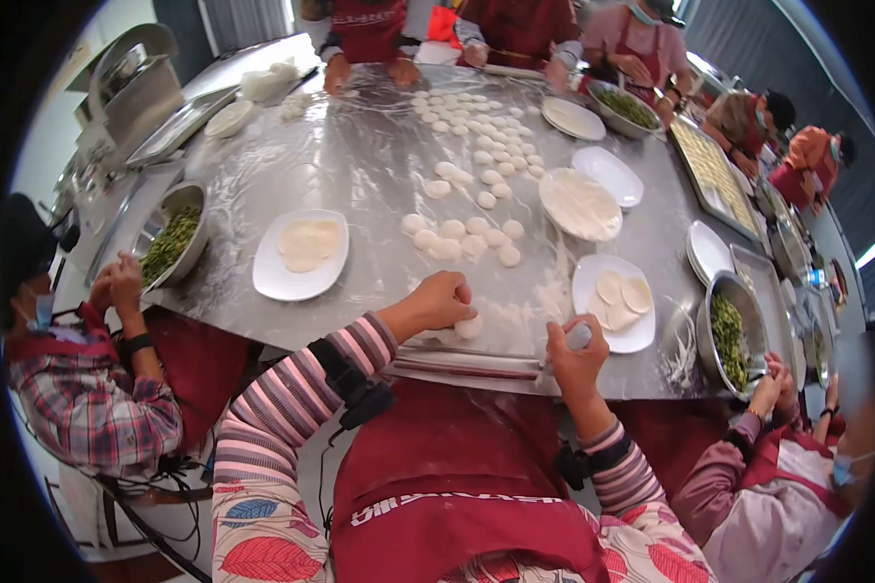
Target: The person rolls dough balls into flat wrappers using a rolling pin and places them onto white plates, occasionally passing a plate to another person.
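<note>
My left hand [440,301] is at the near edge of the steel table, fingers closed at the edge of a small flattened dough piece [469,326]. To its right, my right hand [576,360] is closed round a pale, round-ended stick that looks like a rolling pin [579,336]; most of it is hidden by the fingers. Just beyond the right hand, a white plate [585,276] holds several round dough wrappers [624,295]. Ahead of my left hand lies a cluster of dough pieces [473,245], and a plate of flour [581,204] stands to their right.
Many more dough pieces [501,146] spread toward the far side of the floured table [360,175]. A plate with wrappers [309,245] is on the left. Bowls of green filling [170,238] stand at both sides, near co-workers. A filled tray [715,175] sits far right.
</note>
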A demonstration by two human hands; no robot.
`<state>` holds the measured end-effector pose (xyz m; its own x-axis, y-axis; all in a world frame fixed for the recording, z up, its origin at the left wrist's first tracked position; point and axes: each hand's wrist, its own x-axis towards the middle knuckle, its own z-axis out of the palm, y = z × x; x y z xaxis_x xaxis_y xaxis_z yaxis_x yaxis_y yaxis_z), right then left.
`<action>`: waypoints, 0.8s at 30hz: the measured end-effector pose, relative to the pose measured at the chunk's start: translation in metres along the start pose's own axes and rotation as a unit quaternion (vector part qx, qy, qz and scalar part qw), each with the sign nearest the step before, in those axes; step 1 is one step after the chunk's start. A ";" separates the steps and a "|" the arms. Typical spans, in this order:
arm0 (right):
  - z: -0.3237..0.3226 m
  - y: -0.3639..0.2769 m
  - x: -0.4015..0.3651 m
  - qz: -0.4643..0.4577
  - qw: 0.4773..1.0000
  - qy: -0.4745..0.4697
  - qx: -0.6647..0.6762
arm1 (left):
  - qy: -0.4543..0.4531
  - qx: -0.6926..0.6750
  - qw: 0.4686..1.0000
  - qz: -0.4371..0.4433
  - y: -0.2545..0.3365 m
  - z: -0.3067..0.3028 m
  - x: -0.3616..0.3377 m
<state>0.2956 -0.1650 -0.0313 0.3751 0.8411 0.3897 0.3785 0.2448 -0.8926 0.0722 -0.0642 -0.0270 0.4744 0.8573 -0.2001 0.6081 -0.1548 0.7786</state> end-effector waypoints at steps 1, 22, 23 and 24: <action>0.000 -0.007 0.006 0.003 1.000 0.008 -0.006 | -0.024 -0.147 0.988 -0.040 0.004 0.006 0.006; 0.022 0.021 0.033 -0.108 0.983 0.037 -0.142 | -0.058 0.101 0.987 0.113 0.016 0.013 0.016; 0.010 0.018 0.016 -0.073 0.994 0.015 -0.086 | -0.052 0.100 0.987 0.112 0.013 0.011 0.016; 0.004 0.014 0.007 -0.035 0.999 -0.009 -0.030 | -0.078 0.013 0.996 0.035 0.012 0.010 0.014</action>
<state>0.3006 -0.1537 -0.0420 0.3311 0.8314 0.4463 0.4532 0.2748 -0.8480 0.0930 -0.0588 -0.0265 0.6084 0.7576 -0.2364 0.5850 -0.2268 0.7787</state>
